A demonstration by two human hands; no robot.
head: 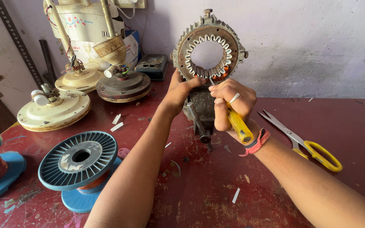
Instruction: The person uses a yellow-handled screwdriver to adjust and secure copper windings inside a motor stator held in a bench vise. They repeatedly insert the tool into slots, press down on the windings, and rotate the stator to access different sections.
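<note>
I hold the stator ring (208, 44) upright in the small bench vise (200, 110), directly above and ahead of my fingertips, its slots lined with white insulation paper and a patch of copper winding showing at the lower right of the bore. My left hand (179, 90) is closed against the lower left rim of the ring, thumb laid across toward the bottom slots; this steadies the ring and keeps the paper liners from shifting. My right hand (233, 105) is wrapped shut around the yellow-handled tool (238, 126), its thin metal tip reaching up between my thumbs to the bottom edge of the bore. For a clean result, I judge that the tip should enter along the slot, not across it, with light pressure, so that the paper is not torn and the copper enamel is not scratched. I keep the left thumb just beside the tip, never in its path, since a slip would drive the point toward it. The scissors (307, 141) lie to the right of my right wrist, and a blue wire spool (79, 158) sits left of my left forearm on the red workbench (199, 190).
</note>
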